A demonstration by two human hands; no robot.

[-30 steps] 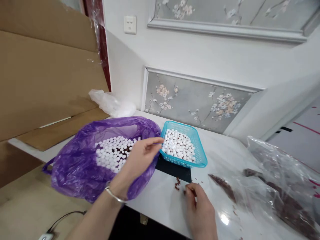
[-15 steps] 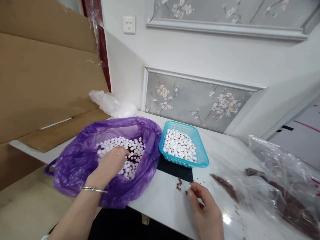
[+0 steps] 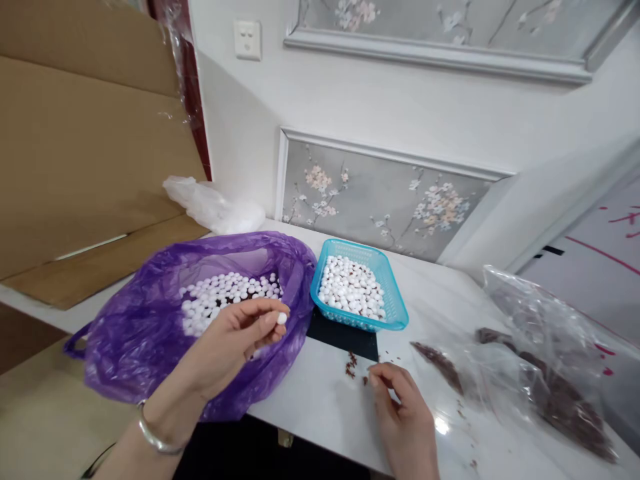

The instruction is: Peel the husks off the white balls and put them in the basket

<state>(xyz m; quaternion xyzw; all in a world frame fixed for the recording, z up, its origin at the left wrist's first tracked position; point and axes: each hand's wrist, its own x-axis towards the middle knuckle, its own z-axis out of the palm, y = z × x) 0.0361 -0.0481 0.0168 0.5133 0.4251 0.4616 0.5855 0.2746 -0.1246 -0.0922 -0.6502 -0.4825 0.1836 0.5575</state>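
Observation:
My left hand (image 3: 235, 340) pinches a small white ball (image 3: 282, 319) between thumb and fingertips, above the near side of an open purple plastic bag (image 3: 135, 327). Inside the bag lie many more white balls (image 3: 210, 298) with dark brown patches among them. On the table, my right hand (image 3: 403, 413) is closed in a pinch beside small reddish-brown bits (image 3: 351, 365); whatever its fingertips hold is too small to make out. A blue plastic basket (image 3: 397, 313) filled with white balls (image 3: 353, 287) stands beyond both hands.
Clear plastic bags holding brown material (image 3: 565, 400) lie on the right of the white table (image 3: 320, 400). A black flat piece (image 3: 343, 335) sits partly under the basket. Behind the purple bag are a crumpled white bag (image 3: 215, 207) and large cardboard (image 3: 95, 147).
My left hand has come up out of the purple bag with a white ball in its fingers. My right hand stays by the brown bits. The view has shifted slightly.

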